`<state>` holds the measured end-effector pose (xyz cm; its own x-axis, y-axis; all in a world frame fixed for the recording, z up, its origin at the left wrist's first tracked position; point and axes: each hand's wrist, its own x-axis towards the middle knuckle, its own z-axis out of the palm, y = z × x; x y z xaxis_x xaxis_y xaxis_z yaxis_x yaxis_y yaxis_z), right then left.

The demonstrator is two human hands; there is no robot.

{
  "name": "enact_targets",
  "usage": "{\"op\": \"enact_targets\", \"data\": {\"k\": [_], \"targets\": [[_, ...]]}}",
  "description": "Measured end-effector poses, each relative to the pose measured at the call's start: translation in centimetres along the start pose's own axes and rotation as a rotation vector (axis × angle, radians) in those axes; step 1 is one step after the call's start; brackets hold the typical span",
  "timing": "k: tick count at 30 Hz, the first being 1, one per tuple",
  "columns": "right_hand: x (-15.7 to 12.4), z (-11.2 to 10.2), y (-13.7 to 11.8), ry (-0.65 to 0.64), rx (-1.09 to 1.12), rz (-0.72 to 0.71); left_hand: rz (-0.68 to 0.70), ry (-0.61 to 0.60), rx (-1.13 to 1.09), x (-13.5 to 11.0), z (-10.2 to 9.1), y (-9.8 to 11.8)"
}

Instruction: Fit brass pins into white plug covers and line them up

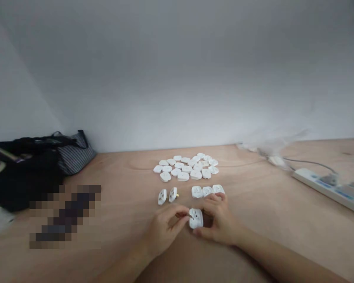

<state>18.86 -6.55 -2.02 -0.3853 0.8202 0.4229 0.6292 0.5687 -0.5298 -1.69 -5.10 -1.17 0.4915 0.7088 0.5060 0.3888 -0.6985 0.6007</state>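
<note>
Near the front middle of the wooden table, my right hand (216,218) holds a white plug adapter (196,219) by its edges, thumb below and fingers above. Its face with holes shows. My left hand (169,226) is closed in a pinch at the adapter's left side; something thin and dark is at its fingertips, too small to name. Just beyond, two adapters (172,194) stand on edge, the right one showing a brass-coloured pin. To their right, a row of three white adapters (196,192) lies face up, its right end close behind my right fingers.
Farther back lies a cluster of several white adapter pieces (183,176). At right are a white power strip (327,188) with cables and a clear plastic bag (273,145). A black bag (26,169) and a pixelated dark object (67,216) lie at left. A wall (177,78) closes the back.
</note>
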Motion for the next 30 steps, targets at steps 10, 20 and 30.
{"op": "enact_targets", "data": {"k": [10, 20, 30], "targets": [[0.0, 0.2, -0.1, 0.035, -0.013, -0.015, 0.097, -0.005, 0.001, 0.2, 0.1, 0.2], [-0.1, 0.5, -0.2, 0.062, -0.001, -0.043, 0.213, 0.003, -0.023, 0.2, 0.2, -0.4], [-0.3, 0.5, 0.1, 0.098, 0.010, -0.060, 0.266, -0.050, 0.119, 0.4, -0.9, -0.5]]}}
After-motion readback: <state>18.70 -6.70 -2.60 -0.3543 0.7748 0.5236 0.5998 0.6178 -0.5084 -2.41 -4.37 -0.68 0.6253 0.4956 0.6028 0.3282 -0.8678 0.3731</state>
